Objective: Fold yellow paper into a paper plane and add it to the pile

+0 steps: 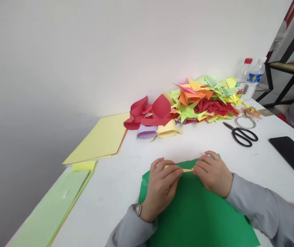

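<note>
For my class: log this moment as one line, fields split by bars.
left hand: gripping pale yellow strip | right hand: gripping its right end | beneath: green sheet | beyond right hand: black-handled scissors

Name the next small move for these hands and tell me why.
I'd probably run the fingertips along the pale yellow strip to press it flat. The left hand and right hand already have hold of it, with a narrow stretch showing between them, and the green sheet lies below as backing.
</note>
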Demonstrator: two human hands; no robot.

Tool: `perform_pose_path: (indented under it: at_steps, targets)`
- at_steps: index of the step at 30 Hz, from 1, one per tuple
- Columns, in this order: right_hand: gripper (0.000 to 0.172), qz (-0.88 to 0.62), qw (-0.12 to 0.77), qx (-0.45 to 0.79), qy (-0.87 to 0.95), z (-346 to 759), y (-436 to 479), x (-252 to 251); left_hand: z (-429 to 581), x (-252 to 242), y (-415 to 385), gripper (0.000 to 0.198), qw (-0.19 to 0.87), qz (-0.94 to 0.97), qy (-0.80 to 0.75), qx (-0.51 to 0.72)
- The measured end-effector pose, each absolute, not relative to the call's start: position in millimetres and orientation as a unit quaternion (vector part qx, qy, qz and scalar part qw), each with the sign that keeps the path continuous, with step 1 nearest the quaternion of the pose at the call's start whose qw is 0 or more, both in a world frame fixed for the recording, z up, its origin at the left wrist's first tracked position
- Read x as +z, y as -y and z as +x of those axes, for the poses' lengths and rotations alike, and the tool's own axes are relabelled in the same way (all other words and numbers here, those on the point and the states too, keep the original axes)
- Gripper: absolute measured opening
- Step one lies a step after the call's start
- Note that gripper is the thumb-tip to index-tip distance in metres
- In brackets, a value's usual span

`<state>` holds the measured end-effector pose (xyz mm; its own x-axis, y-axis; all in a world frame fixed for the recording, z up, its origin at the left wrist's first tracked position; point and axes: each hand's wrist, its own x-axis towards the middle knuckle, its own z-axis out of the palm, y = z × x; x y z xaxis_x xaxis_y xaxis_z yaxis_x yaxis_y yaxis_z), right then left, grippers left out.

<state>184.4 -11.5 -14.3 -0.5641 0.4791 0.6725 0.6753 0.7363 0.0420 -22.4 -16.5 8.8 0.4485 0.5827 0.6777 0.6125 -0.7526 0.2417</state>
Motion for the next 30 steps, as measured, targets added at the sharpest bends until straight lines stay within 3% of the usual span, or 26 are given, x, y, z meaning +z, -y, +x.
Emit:
perform_pose_path:
  at_steps: [13,17,23,30]
  targets:
    - [0.017,-0.336,0.327,-0.148,0.871,186.2,9.1,-14.8,-26.8,8.0,16.1,0.028,0.057,-0.856,0.364,-0.362]
    - [0.02,-0.336,0.336,-0.153,0.867,188.8,8.0,-14.6,-32.0,10.4,13.5,0.023,0.085,-0.829,0.372,-0.41]
    - [0.021,-0.326,0.328,-0.159,0.872,180.9,14.2,-13.1,-19.7,8.3,22.4,0.01,0.098,-0.853,0.346,-0.379]
    - [0.024,-0.319,0.325,-0.164,0.875,177.2,16.9,-11.4,-16.4,4.0,24.1,0.013,0.073,-0.854,0.353,-0.376]
